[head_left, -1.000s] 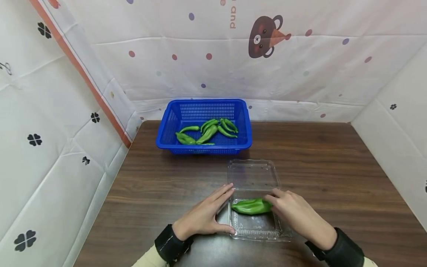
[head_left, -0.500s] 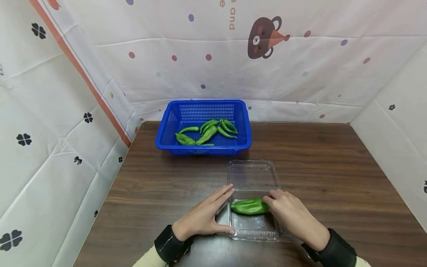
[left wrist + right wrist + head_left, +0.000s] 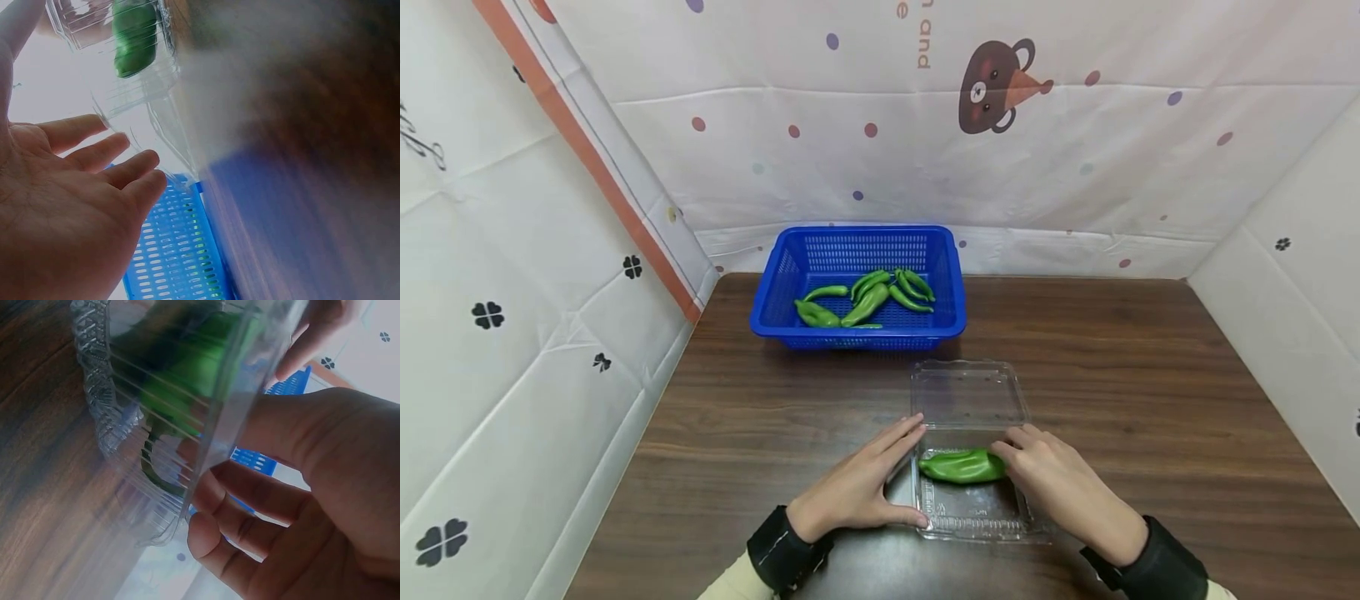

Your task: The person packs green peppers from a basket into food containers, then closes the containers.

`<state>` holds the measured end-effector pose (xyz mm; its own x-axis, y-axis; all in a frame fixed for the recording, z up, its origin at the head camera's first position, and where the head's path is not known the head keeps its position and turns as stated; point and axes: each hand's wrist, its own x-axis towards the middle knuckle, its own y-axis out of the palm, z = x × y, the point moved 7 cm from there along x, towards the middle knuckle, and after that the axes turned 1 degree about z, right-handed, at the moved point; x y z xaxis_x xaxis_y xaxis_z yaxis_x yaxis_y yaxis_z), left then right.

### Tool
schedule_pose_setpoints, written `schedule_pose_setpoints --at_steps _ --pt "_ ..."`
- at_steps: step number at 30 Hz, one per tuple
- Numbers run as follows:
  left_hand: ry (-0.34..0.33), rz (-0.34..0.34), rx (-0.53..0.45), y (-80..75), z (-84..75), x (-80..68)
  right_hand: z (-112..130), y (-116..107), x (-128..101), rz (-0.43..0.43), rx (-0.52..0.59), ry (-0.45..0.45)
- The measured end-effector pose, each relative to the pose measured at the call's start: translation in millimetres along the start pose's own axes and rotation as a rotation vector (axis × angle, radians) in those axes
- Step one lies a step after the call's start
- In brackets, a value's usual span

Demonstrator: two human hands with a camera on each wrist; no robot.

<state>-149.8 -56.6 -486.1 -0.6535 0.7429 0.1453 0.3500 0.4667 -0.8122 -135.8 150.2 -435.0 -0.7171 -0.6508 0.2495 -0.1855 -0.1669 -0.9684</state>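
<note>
While the clear plastic clamshell box (image 3: pixel 970 492) lies open on the near middle of the dark wooden tabletop (image 3: pixel 1150 392), the person's 2 hands rest at its 2 sides. The left hand (image 3: pixel 861 487) lies flat with its fingers straight and close together, pressed against the left wall of the box, its thumb along the near left corner; it grips nothing. The right hand (image 3: pixel 1063 487) sits at the right wall of the box, fingers loosely bent, with the fingertips touching the right end of 1 green pepper (image 3: pixel 962 466); from the right wrist view the fingers curl about the box's rim, yet it cannot be told whether they pinch the pepper or only touch it. The pepper lies crosswise in the far part of the box's tray, just near of the hinge, and the lid (image 3: pixel 967 393) is folded back flat toward the far side. Well beyond the box, at the far edge of the tabletop and a little to the left, stands a blue plastic basket (image 3: pixel 790 279) holding several more green peppers (image 3: pixel 865 302).
</note>
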Motion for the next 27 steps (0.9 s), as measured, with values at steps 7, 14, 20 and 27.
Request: schedule_pose_setpoints --at_steps 7,14,20,27 --pt "0.004 0.005 -0.005 -0.1 -0.9 0.2 0.4 -2.8 -0.9 -0.016 0.029 -0.026" --pt "0.009 -0.001 0.005 -1.9 -2.6 0.3 -1.0 -3.6 -0.6 0.012 0.045 -0.016" --pt "0.007 -0.008 0.014 -5.8 -3.8 1.3 -3.0 -9.1 1.4 0.022 0.066 -0.02" --pt "-0.058 -0.125 0.001 -32.7 4.6 4.0 -6.0 -26.3 12.3 -0.069 0.134 -0.075"
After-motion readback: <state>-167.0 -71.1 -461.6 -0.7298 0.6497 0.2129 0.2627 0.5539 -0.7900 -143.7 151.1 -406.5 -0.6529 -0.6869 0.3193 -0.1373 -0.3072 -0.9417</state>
